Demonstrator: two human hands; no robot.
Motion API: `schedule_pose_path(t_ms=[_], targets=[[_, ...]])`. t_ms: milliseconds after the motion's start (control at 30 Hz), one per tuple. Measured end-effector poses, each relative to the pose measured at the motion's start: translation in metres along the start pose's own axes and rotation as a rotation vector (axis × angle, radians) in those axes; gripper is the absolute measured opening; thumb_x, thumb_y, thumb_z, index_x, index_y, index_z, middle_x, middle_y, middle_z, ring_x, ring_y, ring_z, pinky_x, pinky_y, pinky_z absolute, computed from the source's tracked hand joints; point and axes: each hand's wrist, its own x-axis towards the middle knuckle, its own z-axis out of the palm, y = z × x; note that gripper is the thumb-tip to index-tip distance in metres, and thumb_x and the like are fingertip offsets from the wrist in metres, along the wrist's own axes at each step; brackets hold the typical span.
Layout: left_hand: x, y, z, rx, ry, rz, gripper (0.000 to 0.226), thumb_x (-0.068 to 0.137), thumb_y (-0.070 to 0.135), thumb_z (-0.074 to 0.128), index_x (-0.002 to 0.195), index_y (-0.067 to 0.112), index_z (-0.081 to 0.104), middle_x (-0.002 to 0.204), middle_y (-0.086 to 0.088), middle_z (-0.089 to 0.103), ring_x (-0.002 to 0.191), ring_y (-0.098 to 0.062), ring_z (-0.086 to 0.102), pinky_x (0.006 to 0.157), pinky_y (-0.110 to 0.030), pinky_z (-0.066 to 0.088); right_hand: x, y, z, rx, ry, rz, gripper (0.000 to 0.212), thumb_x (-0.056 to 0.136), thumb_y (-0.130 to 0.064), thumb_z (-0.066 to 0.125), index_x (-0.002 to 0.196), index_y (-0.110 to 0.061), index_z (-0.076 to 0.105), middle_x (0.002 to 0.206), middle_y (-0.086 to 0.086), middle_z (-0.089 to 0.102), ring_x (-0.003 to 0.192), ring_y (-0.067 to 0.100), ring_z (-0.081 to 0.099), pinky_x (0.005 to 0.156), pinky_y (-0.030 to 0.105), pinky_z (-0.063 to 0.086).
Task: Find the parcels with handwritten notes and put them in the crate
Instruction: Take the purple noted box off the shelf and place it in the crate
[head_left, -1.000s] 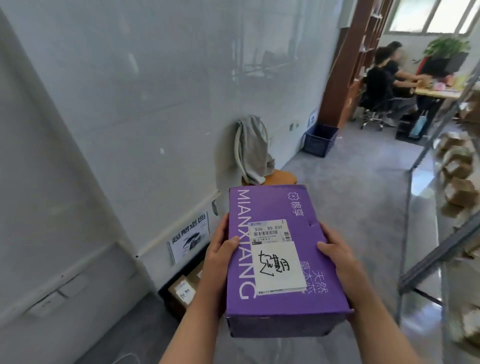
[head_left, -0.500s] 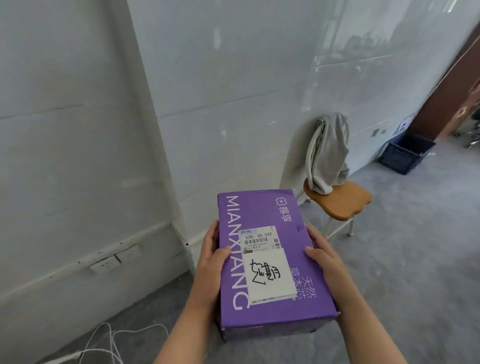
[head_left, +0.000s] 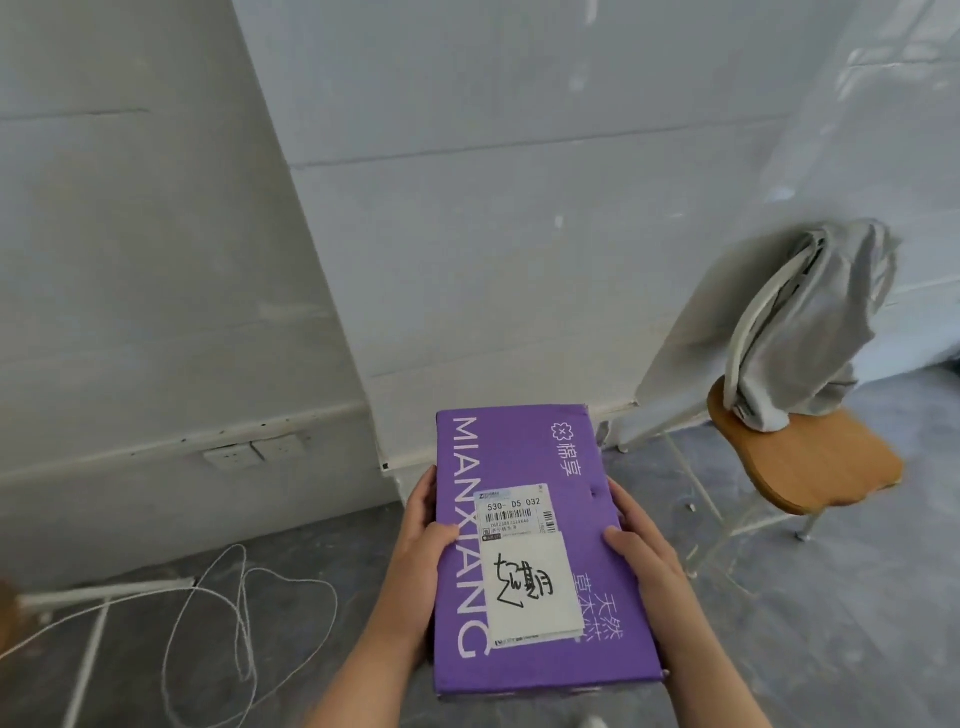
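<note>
A purple box parcel (head_left: 519, 457) marked MIANXIANG is held level in front of me, above the grey floor. On its lid are a white shipping label and a white note with black handwriting (head_left: 527, 587). My left hand (head_left: 421, 540) grips the box's left side, thumb on the lid. My right hand (head_left: 636, 545) grips the right side, thumb on top as well. No crate shows in the view.
A white wall (head_left: 467, 234) with a corner column stands straight ahead, wall sockets (head_left: 254, 452) low on the left. A wooden-seat chair (head_left: 800, 462) with a grey garment (head_left: 810, 322) draped on it stands at right. White cable loops (head_left: 234, 623) lie on the floor at left.
My view has swung left: the office, the blue crate and the shelves have gone out of frame, and the chair has shifted right. Both hands keep the same hold on the box.
</note>
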Motion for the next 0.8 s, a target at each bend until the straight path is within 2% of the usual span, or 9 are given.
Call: schedule_pose_path(t_ms=[133,233,400,600,700,800], targets=[[0.029,-0.027,0.041,-0.010,0.146,-0.036,0.047,0.098,0.008,0.049,0.128,0.045,0.047,0.103,-0.013,0.075,0.078,-0.034,0.074,0.063,-0.042,0.062,0.050,0.001,-0.045,-0.004,-0.075,0.058,0.045,0.099,-0.006,0.050,0.134,-0.033,0.057,0.119,0.015,0.072,0.085,0.036,0.073,0.060,0.040,0.062],[0.050,-0.050,0.063,-0.022,0.226,-0.050,0.048,0.097,0.007,0.050,0.131,0.042,0.046,0.099,-0.013,0.076,0.073,-0.032,0.074,0.058,-0.040,0.061,0.083,0.006,-0.073,-0.009,-0.109,0.104,0.045,0.099,-0.009,0.052,0.135,-0.036,0.057,0.124,0.015,0.069,0.089,0.036,0.073,0.060,0.039,0.062],[0.089,-0.101,0.079,-0.037,0.298,-0.102,0.051,0.098,0.007,0.049,0.137,0.039,0.045,0.102,-0.018,0.075,0.077,-0.035,0.074,0.065,-0.045,0.062,0.134,0.034,-0.111,-0.052,-0.124,0.145,0.047,0.099,-0.011,0.055,0.129,-0.047,0.062,0.137,0.010,0.061,0.104,0.040,0.070,0.073,0.045,0.061],[0.140,-0.159,0.078,-0.020,0.308,-0.115,0.047,0.098,0.009,0.051,0.126,0.047,0.052,0.101,-0.011,0.077,0.082,-0.035,0.076,0.067,-0.045,0.062,0.183,0.084,-0.140,-0.003,-0.111,0.207,0.051,0.089,-0.013,0.063,0.133,-0.040,0.061,0.131,0.007,0.068,0.107,0.042,0.069,0.073,0.046,0.062],[0.169,-0.193,0.070,-0.017,0.328,-0.162,0.050,0.098,0.017,0.057,0.130,0.053,0.046,0.106,-0.008,0.077,0.089,-0.036,0.076,0.073,-0.049,0.061,0.211,0.115,-0.149,-0.023,-0.093,0.225,0.050,0.097,-0.006,0.054,0.133,-0.040,0.059,0.127,0.005,0.071,0.104,0.040,0.071,0.075,0.047,0.062],[0.200,-0.228,0.061,-0.012,0.348,-0.198,0.049,0.098,0.020,0.058,0.128,0.057,0.046,0.105,-0.005,0.077,0.088,-0.032,0.076,0.070,-0.045,0.062,0.243,0.147,-0.155,-0.042,-0.075,0.249,0.052,0.098,-0.003,0.051,0.133,-0.040,0.060,0.126,0.005,0.071,0.104,0.038,0.071,0.078,0.049,0.062]])
